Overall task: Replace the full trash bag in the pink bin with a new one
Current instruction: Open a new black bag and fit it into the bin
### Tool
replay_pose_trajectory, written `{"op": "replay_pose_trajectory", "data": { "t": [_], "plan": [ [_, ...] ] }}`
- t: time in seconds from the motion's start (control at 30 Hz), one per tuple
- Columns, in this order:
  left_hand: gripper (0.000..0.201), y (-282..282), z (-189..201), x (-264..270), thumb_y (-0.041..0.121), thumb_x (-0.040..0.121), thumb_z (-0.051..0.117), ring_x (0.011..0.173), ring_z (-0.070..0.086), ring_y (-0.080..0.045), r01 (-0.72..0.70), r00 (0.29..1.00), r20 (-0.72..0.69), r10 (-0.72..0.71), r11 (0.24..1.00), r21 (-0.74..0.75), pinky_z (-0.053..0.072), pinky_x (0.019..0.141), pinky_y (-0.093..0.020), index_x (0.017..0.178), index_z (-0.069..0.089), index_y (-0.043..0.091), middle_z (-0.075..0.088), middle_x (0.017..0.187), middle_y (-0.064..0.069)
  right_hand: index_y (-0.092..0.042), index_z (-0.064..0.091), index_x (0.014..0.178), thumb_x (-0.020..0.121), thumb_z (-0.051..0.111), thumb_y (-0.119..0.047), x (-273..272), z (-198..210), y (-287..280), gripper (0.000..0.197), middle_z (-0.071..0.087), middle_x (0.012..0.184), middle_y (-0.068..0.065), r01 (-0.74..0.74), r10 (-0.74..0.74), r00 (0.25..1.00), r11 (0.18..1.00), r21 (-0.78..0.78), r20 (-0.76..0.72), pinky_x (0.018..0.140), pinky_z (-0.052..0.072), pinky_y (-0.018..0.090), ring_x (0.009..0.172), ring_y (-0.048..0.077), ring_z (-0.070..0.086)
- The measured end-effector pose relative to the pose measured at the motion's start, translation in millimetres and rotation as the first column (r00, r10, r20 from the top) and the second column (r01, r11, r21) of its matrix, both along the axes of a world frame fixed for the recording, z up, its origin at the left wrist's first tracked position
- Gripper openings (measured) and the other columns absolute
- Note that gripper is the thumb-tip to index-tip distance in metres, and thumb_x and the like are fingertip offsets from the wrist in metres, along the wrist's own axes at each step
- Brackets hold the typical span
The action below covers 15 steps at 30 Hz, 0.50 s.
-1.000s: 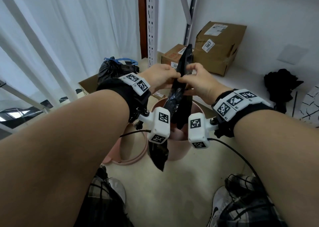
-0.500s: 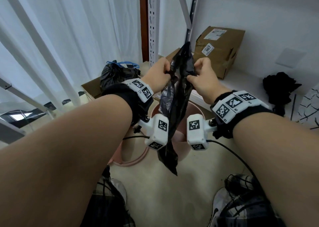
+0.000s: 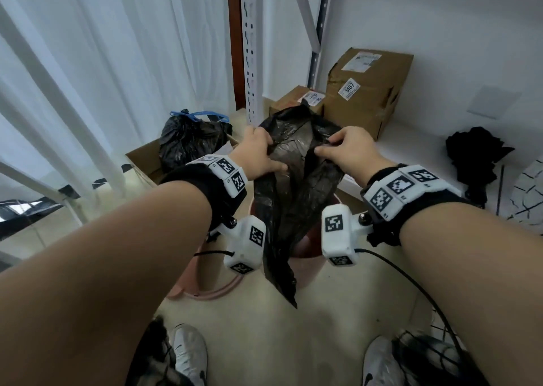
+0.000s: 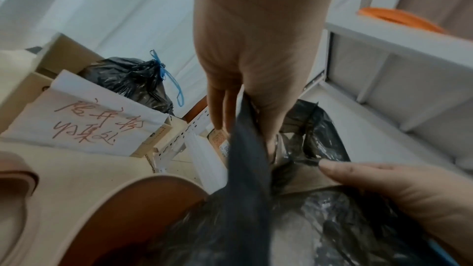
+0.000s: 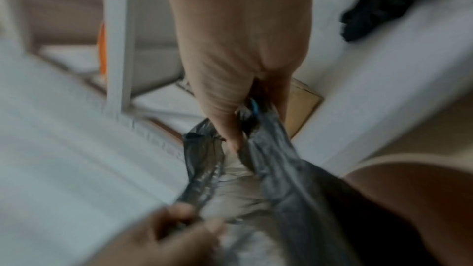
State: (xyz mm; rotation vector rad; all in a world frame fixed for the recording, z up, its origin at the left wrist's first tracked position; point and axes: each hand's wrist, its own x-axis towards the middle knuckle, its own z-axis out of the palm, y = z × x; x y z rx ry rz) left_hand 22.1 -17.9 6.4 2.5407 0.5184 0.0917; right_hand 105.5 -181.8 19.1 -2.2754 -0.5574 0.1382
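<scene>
A new black trash bag (image 3: 296, 197) hangs above the pink bin (image 3: 311, 247), its mouth pulled apart between both hands. The left hand (image 3: 258, 153) has its grip pinching one edge of the rim, and the right hand (image 3: 349, 147) pinches the opposite edge. A full, tied black bag (image 3: 188, 139) sits in a cardboard box (image 3: 144, 162) to the left, near the shelving upright (image 3: 252, 48).

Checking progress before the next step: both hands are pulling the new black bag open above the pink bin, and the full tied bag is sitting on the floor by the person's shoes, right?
Not quite. The full tied bag sits in a cardboard box beyond the left hand, not by the shoes; the head view shows it. The rest holds: the left hand and the right hand pull the new black bag open above the pink bin.
</scene>
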Motion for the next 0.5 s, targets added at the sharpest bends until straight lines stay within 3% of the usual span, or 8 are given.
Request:
{"op": "replay_pose_trajectory", "data": {
  "t": [0.07, 0.17, 0.2, 0.27, 0.37, 0.43, 0.5],
  "plan": [
    [0.053, 0.7, -8.3, 14.1, 0.024, 0.082, 0.071, 0.113, 0.045, -0.030, -0.040, 0.999, -0.014, 0.040, 0.999, 0.009, 0.039, 0.092, -0.031, 0.120, 0.042, 0.002, 0.035, 0.128, -0.015, -0.007, 0.048, 0.100, 0.081, 0.064, -0.007, 11.2, -15.2, 6.4, 0.024, 0.051, 0.091, 0.008, -0.020, 0.018, 0.999, 0.998, -0.059, -0.037, 0.074, 0.040, 0.033, 0.090, 0.024, 0.049],
    [0.021, 5.4, -25.6, 25.8, 0.003, 0.090, 0.049, 0.092, 0.048, -0.031, -0.055, 0.998, 0.021, 0.055, 0.998, -0.009, 0.034, 0.061, -0.026, 0.110, 0.043, 0.006, 0.045, 0.102, -0.012, -0.016, 0.038, 0.126, 0.084, 0.051, -0.002, 24.7, -41.5, 10.9, 0.046, 0.048, 0.118, 0.017, -0.102, 0.092, 0.991, 0.990, -0.102, -0.092, 0.080, 0.039, 0.030, 0.102, 0.034, 0.052],
    [0.021, 9.4, -33.6, 27.8, -0.003, 0.088, 0.043, 0.086, 0.048, -0.031, -0.050, 0.998, 0.041, 0.050, 0.999, -0.006, 0.030, 0.058, -0.026, 0.106, 0.043, 0.009, 0.045, 0.096, -0.011, -0.017, 0.038, 0.131, 0.085, 0.048, 0.000, 29.4, -51.9, 10.8, 0.050, 0.048, 0.124, 0.019, -0.130, 0.113, 0.987, 0.980, -0.154, -0.110, 0.084, 0.039, 0.030, 0.107, 0.036, 0.052],
    [0.026, 15.3, -49.3, 27.2, -0.006, 0.087, 0.040, 0.084, 0.047, -0.030, 0.031, 0.999, 0.012, -0.032, 0.994, 0.101, 0.026, 0.065, -0.022, 0.105, 0.046, 0.011, 0.041, 0.102, -0.012, -0.012, 0.053, 0.127, 0.085, 0.042, 0.008, 34.1, -69.5, 6.7, 0.048, 0.055, 0.130, 0.018, -0.175, 0.152, 0.983, 0.947, -0.271, -0.101, 0.092, 0.039, 0.027, 0.118, 0.033, 0.052],
    [0.020, 24.3, -65.5, 21.7, 0.001, 0.092, 0.044, 0.085, 0.047, -0.027, 0.157, 0.983, -0.131, -0.126, 0.949, 0.273, 0.028, 0.072, -0.020, 0.108, 0.055, 0.006, 0.038, 0.124, -0.019, -0.003, 0.067, 0.111, 0.086, 0.039, 0.009, 37.7, -81.6, -2.2, 0.040, 0.061, 0.125, 0.019, -0.073, 0.068, 0.997, 0.938, -0.338, -0.028, 0.098, 0.038, 0.029, 0.119, 0.032, 0.052],
    [0.023, 31.5, -68.0, 20.4, 0.016, 0.094, 0.051, 0.090, 0.048, -0.028, 0.195, 0.971, -0.199, -0.130, 0.915, 0.353, 0.040, 0.084, -0.029, 0.112, 0.053, 0.002, 0.035, 0.130, -0.021, 0.004, 0.064, 0.109, 0.091, 0.041, -0.002, 40.8, -83.6, -4.6, 0.030, 0.062, 0.118, 0.022, 0.004, -0.001, 1.000, 0.948, -0.318, 0.011, 0.092, 0.039, 0.032, 0.114, 0.036, 0.053],
    [0.055, 38.5, -69.9, 21.1, 0.041, 0.083, 0.064, 0.107, 0.050, -0.035, 0.215, 0.960, -0.257, -0.111, 0.881, 0.421, 0.045, 0.094, -0.043, 0.117, 0.045, 0.002, 0.036, 0.129, -0.022, 0.003, 0.056, 0.106, 0.093, 0.052, -0.029, 35.9, -84.4, -4.1, 0.035, 0.060, 0.103, 0.016, 0.039, -0.045, 0.999, 0.963, -0.265, -0.015, 0.078, 0.039, 0.033, 0.099, 0.033, 0.056]
  ]
}}
